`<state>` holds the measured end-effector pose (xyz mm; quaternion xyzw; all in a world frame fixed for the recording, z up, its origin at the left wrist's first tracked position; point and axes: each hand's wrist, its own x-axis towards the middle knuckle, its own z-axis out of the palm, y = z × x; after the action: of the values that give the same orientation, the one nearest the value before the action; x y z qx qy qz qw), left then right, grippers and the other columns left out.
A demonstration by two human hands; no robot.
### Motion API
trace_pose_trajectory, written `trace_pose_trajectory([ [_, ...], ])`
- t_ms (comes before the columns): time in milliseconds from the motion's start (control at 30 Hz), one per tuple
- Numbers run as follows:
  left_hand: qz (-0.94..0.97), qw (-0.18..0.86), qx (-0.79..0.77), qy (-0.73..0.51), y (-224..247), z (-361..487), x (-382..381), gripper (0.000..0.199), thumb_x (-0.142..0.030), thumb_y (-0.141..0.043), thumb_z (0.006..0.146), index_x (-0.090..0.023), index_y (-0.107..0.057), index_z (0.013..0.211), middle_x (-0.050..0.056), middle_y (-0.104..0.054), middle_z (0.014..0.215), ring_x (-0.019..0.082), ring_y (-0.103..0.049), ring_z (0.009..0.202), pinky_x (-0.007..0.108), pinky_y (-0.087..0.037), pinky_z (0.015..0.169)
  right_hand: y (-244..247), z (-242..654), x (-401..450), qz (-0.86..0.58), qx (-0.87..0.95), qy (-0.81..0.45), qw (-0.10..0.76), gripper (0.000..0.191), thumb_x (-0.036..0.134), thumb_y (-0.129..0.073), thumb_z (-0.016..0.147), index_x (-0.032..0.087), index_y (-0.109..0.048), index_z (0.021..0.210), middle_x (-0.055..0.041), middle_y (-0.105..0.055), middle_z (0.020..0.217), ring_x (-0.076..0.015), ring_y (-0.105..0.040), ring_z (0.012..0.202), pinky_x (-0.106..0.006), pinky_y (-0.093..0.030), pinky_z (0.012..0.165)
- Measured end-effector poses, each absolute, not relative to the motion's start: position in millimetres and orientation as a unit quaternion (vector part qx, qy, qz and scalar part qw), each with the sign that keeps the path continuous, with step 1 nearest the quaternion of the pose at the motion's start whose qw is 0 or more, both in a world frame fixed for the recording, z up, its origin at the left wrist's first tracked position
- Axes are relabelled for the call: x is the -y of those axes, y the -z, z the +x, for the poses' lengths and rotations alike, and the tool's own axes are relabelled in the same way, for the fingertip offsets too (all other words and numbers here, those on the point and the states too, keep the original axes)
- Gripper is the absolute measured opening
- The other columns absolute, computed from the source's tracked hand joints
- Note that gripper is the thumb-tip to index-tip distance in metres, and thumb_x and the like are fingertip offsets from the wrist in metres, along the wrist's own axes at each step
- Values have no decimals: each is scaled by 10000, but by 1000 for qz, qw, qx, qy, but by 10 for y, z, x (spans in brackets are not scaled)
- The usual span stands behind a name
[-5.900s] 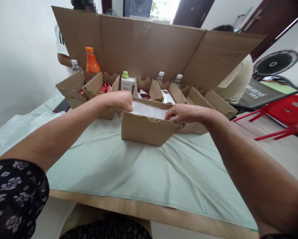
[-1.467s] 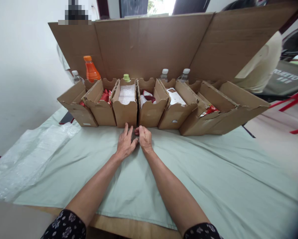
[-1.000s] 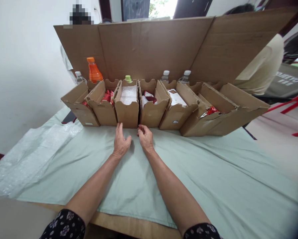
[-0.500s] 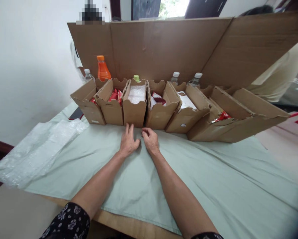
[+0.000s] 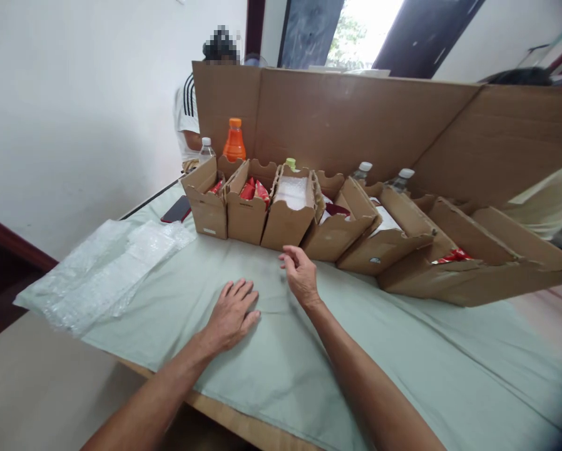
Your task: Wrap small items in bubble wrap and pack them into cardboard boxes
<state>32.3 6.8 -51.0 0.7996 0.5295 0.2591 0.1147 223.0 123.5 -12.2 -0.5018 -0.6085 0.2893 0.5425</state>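
Note:
My left hand (image 5: 231, 315) lies flat on the green cloth (image 5: 266, 351) with its fingers spread and nothing in it. Farther forward and to the right, my right hand (image 5: 300, 274) is raised a little, fingers bent and apart, also holding nothing. It is nearest to the row of cardboard boxes, in front of the box with white bubble wrap (image 5: 292, 191) inside. To the left of that, a box (image 5: 246, 219) holds red packets (image 5: 254, 190). Right of my right hand stands a box (image 5: 340, 233) with dark red and white contents.
Bubble wrap sheets (image 5: 116, 266) and a phone (image 5: 176, 210) lie at the left. Behind the boxes are an orange bottle (image 5: 235, 143), several clear bottles and a tall cardboard screen (image 5: 356, 119). A person (image 5: 187, 116) is beyond the screen at the left.
The view has shifted, so the boxes appear farther right. My left hand has drawn back from the boxes and flattened on the cloth. My right hand has lifted slightly, fingers looser.

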Motion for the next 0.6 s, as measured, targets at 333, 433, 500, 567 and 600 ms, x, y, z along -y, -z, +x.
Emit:
trace_pose_trajectory([
  [333,627,60,-626,-460,509,206,-323,352,-208,-574,868,-185,-699,1196,167,-669,1333,345,-596,1274,605,-430,1153,-913,1394,-1966,-521,691,-267,424,358,148,-572,815,183,-709,1145,49,-646,557,-151,-591,442,-297,-544,608],
  [433,582,75,-629,-510,483,192,-350,395,-210,-588,850,-181,-665,1237,175,-622,1394,355,-555,1322,623,-390,1183,-904,1354,-1957,-528,675,-282,432,161,170,-527,857,184,-683,889,38,-632,541,-133,-588,418,-252,-504,520],
  [500,540,106,-621,-558,453,169,-374,425,-241,-597,860,-189,-634,1280,170,-589,1438,348,-524,1367,602,-366,1211,-897,1366,-1813,-522,669,-292,441,137,192,-522,866,191,-656,843,33,-638,553,-133,-617,453,-232,-499,500],
  [567,458,167,-609,-625,428,111,-407,444,-290,-610,874,-200,-609,1309,157,-576,1452,327,-503,1406,539,-354,1237,-904,1429,-1556,-511,669,-309,443,122,227,-539,868,194,-652,836,24,-654,569,-144,-648,491,-235,-522,507],
  [600,406,200,-604,-656,422,68,-427,447,-317,-607,886,-201,-598,1317,154,-580,1444,317,-503,1411,512,-357,1239,-908,1489,-1390,-502,672,-319,441,120,254,-556,870,196,-656,840,17,-667,582,-153,-664,513,-244,-538,518],
])
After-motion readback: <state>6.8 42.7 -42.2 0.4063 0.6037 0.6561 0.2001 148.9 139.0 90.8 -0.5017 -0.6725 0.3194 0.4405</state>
